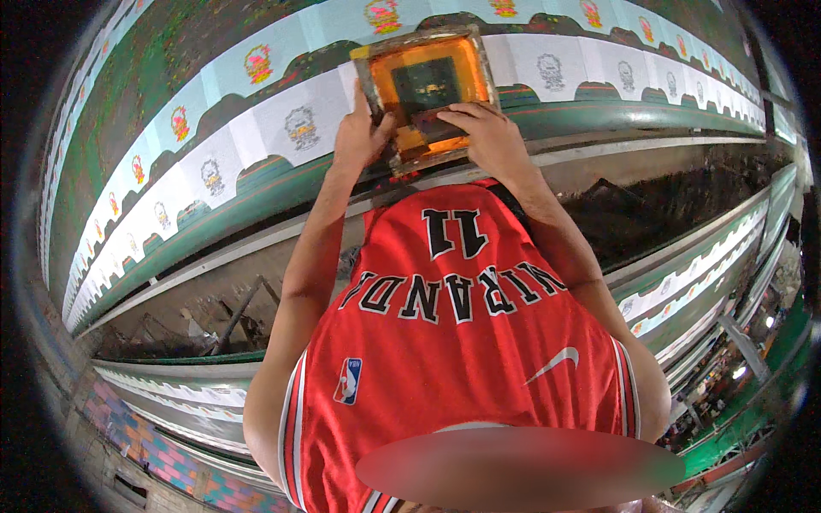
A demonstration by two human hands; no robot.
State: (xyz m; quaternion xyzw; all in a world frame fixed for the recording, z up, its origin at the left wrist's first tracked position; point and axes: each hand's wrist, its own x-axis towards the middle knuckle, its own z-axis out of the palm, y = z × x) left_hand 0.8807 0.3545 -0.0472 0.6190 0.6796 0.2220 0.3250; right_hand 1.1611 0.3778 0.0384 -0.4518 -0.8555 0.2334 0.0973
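A screen printing frame (492, 79) with worn wooden sides and an orange-edged mesh lies over a row of white cut fabric pieces (547, 68). My left hand (363, 137) grips its left side, index finger along the outer edge and thumb reaching inward. Inside the frame, near the side closest to me, lies a dark brown bar (432, 131), shaped like a squeegee. My right hand (492, 141) reaches over the near right corner with its fingers closed on the bar. Those fingers partly hide it. Grey outline prints show on pieces either side of the frame.
A long green printing table (616, 120) curves across in front of me. Beyond the white row runs a pale blue row of pieces (231, 73) with red and yellow prints. Behind me stand more tables with fabric rows (684, 299). A dark trough-like shelf (616, 205) runs below the near edge.
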